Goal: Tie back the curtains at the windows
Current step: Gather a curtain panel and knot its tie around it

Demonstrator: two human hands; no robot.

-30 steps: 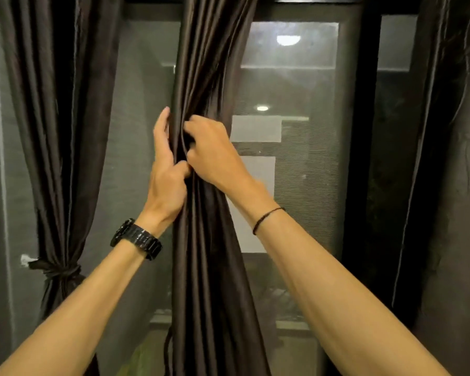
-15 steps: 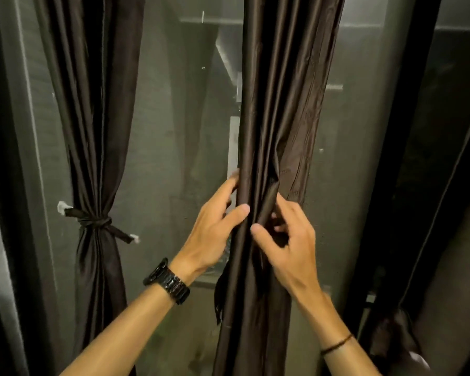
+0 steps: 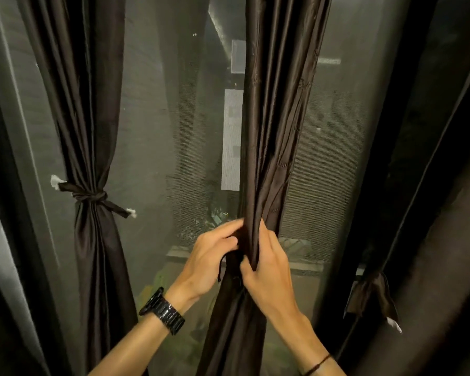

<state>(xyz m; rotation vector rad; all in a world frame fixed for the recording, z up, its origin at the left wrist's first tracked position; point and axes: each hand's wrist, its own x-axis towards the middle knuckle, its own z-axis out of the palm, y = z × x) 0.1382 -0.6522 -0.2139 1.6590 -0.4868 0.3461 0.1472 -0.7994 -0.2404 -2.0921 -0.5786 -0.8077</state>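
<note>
A dark brown middle curtain [image 3: 274, 109] hangs gathered in front of the window. My left hand [image 3: 212, 256] grips its bunched folds from the left, fingers curled into the fabric. My right hand [image 3: 269, 264] grips the same bunch from the right, thumb pressed on the front folds. A short dark strip of fabric [image 3: 221, 270] hangs between the two hands. To the left, another brown curtain [image 3: 92, 131] is bound by a knotted tie-back [image 3: 91, 198] with white ends.
The window glass and mesh screen [image 3: 174, 158] lie behind the curtains. A dark window frame post [image 3: 407, 131] stands to the right. A third curtain [image 3: 445, 240] hangs at far right, with a loose tie-back strap [image 3: 369, 294] dangling on it.
Both hands slid down the middle curtain from chest height to a lower point and closed tighter round the folds. The view tilted downward and shifted, bringing the left curtain's tie-back higher in frame.
</note>
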